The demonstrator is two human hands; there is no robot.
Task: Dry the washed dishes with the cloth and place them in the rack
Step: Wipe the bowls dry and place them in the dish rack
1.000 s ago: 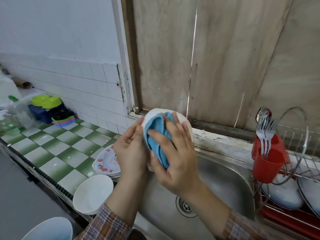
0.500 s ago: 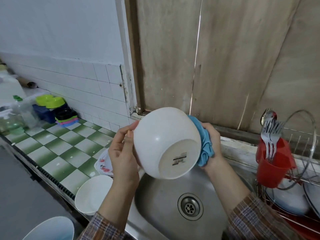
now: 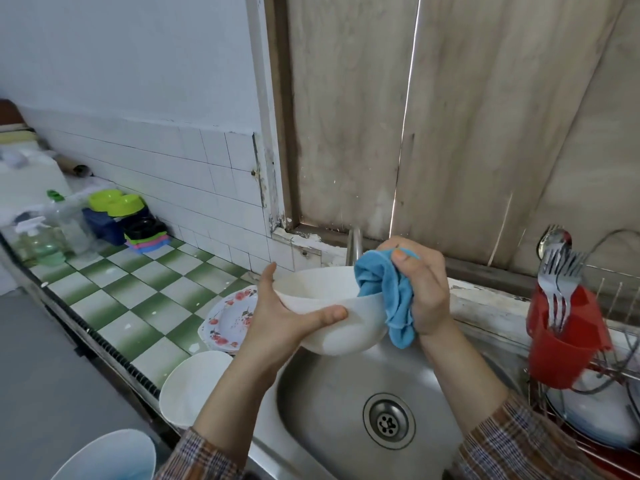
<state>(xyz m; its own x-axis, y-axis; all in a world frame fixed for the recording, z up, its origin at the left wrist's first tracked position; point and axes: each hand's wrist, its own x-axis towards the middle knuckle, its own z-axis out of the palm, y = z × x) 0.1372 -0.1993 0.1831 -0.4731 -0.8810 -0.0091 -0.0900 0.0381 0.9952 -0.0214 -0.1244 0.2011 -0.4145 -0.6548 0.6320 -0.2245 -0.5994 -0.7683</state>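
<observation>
The white bowl (image 3: 346, 336) is in the air above the sink (image 3: 322, 403), with its mouth turned up and a little away from me. My left hand (image 3: 277, 327) has its grip clamped on the left rim, the thumb lying along the outer wall. My right hand (image 3: 427, 296) has its grip closed on the blue cloth (image 3: 382, 289). The cloth is bunched over the right rim, one part inside the bowl and one corner hanging outside.

I judge that the drying is not finished and that this bowl has not yet reached the rack (image 3: 620, 372) on my right. The danger is that only one hand holds the bowl, at its edge. If the wall is wet, or the cloth rubs too strongly, the bowl may slip and fall into the sink. On the way to the rack it may knock the red cup (image 3: 561, 351) with forks (image 3: 557, 282). On the tabletop (image 3: 121, 299) a flowered plate (image 3: 230, 320) and another bowl (image 3: 194, 386) wait.

I can read no brand or writing anywhere.
</observation>
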